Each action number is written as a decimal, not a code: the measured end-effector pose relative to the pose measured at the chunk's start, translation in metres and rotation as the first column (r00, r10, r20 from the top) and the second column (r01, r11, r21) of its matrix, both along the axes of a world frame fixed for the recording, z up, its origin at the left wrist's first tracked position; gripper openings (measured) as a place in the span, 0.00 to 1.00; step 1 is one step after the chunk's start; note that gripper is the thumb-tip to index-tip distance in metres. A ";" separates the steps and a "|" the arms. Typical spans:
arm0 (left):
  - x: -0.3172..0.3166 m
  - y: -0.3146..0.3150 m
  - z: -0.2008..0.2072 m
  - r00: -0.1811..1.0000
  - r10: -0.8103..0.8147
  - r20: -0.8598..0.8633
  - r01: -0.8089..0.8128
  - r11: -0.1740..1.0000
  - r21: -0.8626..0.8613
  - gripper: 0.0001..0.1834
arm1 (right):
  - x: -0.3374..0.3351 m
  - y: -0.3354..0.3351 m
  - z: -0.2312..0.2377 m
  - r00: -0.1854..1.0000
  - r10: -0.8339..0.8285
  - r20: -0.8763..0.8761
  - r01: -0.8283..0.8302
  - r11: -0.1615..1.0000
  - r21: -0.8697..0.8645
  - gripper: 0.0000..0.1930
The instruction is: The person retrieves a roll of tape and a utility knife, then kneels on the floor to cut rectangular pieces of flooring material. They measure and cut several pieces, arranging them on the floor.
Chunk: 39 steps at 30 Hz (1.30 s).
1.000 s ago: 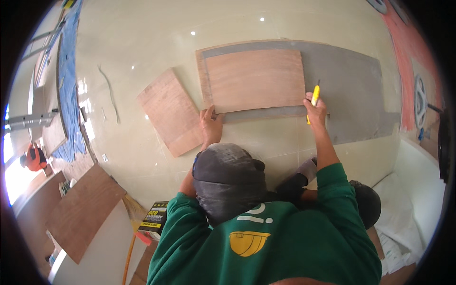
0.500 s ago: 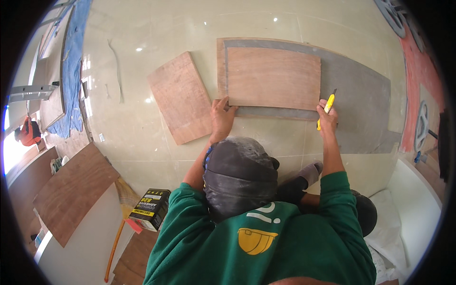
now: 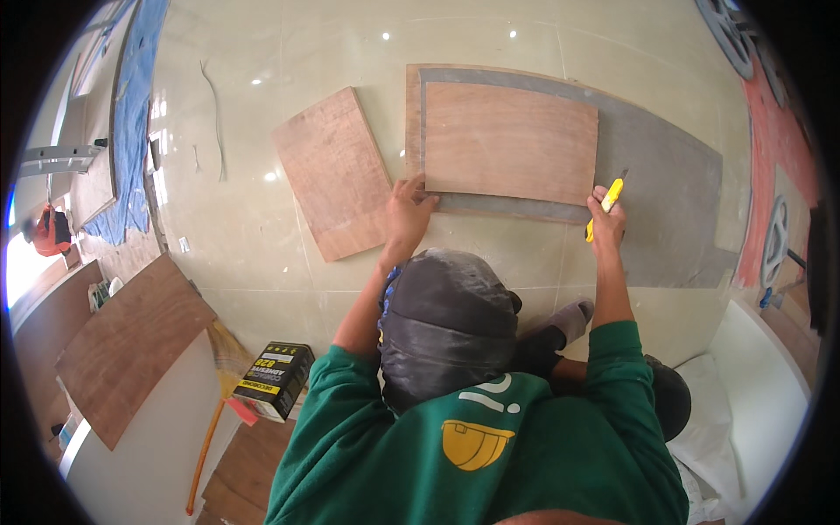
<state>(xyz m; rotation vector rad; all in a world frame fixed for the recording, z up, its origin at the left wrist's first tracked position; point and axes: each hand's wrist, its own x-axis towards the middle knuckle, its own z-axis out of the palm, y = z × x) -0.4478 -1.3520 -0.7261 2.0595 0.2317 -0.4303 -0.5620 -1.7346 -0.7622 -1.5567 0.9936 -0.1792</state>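
Note:
A rectangular plywood panel (image 3: 512, 140) lies flat over a grey-faced sheet (image 3: 656, 166), whose grey margin shows along the panel's far, left and near sides. At the panel's near left corner, my left hand (image 3: 409, 214) grips the edge with thumb and fingers. My right hand (image 3: 607, 223) is closed around a yellow utility knife (image 3: 616, 190), its blade pointing away from me. The fingers of that hand also touch or nearly touch the near right corner. Left of my left hand lies a second plywood piece (image 3: 332, 171), set at an angle.
A black box (image 3: 277, 378) and a broom (image 3: 208, 437) are at the lower left, beside a leaning brown board (image 3: 131, 354). A blue sheet (image 3: 136, 131) runs along the left. Red covering (image 3: 766, 157) lies at right. Another person in orange (image 3: 51, 232) is far left.
The view has shifted slightly. Both hands keep to the panel's near corners, and the knife stays in my right hand, tilted a little more to the right.

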 end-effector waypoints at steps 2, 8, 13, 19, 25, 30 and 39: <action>-0.011 0.030 -0.010 0.995 0.069 0.075 -0.075 0.993 0.090 0.29 | -0.003 -0.004 -0.001 0.996 -0.021 0.081 0.018 0.999 0.033 0.15; -0.040 0.143 -0.015 0.893 0.386 0.232 -0.442 0.654 0.614 0.52 | 0.022 0.044 0.040 0.988 -0.148 0.053 0.149 0.989 -0.017 0.09; -0.047 0.155 -0.021 0.910 0.392 0.130 -0.398 0.744 0.536 0.57 | 0.058 0.194 0.056 0.709 0.702 0.070 -0.703 0.695 0.150 0.15; -0.047 0.137 -0.016 0.851 0.524 0.032 -0.461 0.717 0.523 0.57 | 0.048 0.316 0.044 0.529 0.840 -0.123 -0.845 0.507 -0.171 0.20; -0.038 0.094 0.008 0.908 0.189 0.374 -0.357 0.817 0.453 0.39 | 0.033 0.252 0.044 0.816 0.576 0.048 -0.532 0.781 -0.326 0.11; -0.032 0.029 0.009 0.963 -0.012 0.268 -0.030 0.988 0.152 0.30 | 0.033 0.093 0.034 0.968 -0.046 -0.246 -0.107 0.811 -0.575 0.23; -0.022 0.004 -0.003 0.936 -0.113 0.333 0.012 0.957 0.290 0.26 | 0.013 0.021 0.031 0.925 0.083 -0.372 -0.240 0.885 -0.400 0.23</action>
